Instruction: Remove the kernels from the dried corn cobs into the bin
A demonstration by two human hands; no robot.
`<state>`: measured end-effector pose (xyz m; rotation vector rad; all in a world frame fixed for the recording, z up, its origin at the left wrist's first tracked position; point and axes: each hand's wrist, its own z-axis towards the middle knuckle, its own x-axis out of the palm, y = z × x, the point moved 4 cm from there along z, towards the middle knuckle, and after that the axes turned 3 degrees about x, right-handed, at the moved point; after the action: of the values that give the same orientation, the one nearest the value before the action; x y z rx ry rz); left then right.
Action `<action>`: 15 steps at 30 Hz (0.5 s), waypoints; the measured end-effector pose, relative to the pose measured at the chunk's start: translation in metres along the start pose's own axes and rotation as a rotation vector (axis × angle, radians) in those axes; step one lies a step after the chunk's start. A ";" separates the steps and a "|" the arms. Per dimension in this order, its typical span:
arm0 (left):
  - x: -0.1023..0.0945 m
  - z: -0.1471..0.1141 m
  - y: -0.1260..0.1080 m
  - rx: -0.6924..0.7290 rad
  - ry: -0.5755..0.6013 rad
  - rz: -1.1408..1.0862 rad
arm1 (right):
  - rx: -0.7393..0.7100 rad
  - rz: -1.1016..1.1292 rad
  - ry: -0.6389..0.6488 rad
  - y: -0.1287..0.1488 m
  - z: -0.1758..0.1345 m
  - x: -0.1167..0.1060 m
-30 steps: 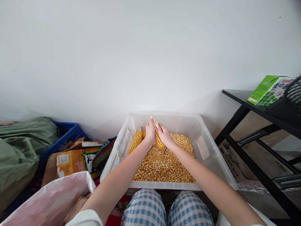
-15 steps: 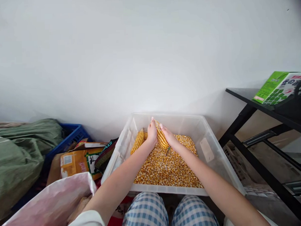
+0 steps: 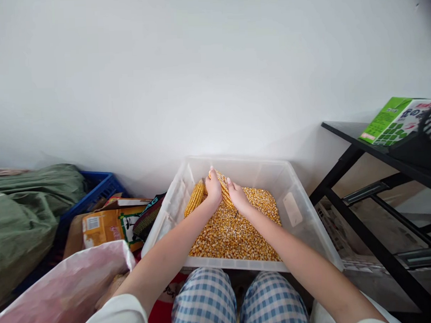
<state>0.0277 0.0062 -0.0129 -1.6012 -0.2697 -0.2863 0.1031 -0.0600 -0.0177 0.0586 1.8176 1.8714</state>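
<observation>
Holding corn cob (image 3: 225,189), seemingly 2-handed.

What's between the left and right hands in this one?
In the head view, an ear of corn lies between the left hand and right hand.

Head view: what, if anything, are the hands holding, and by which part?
A corn cob, held by its sides between the left hand and right hand.

Held cob (image 3: 224,188) now tilts further L vs. a sec ago.
</observation>
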 end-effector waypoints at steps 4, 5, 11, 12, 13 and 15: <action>0.001 0.000 0.000 0.012 -0.054 0.058 | 0.052 0.027 0.013 0.002 0.002 -0.004; 0.002 0.000 0.000 0.028 -0.058 0.074 | 0.052 0.005 0.018 0.004 0.002 -0.006; 0.005 -0.002 0.005 0.015 -0.053 0.097 | 0.016 -0.300 -0.026 0.018 -0.001 -0.019; 0.005 -0.002 0.005 0.007 -0.050 0.091 | 0.016 -0.349 -0.036 0.018 -0.003 -0.019; 0.005 -0.003 0.004 0.005 -0.043 0.085 | 0.009 -0.389 -0.045 0.018 -0.004 -0.018; 0.006 -0.005 0.002 0.016 -0.015 0.074 | -0.015 -0.430 -0.050 0.017 -0.005 -0.016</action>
<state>0.0334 0.0012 -0.0122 -1.5944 -0.2237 -0.2148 0.1092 -0.0699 0.0025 -0.2679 1.6264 1.5634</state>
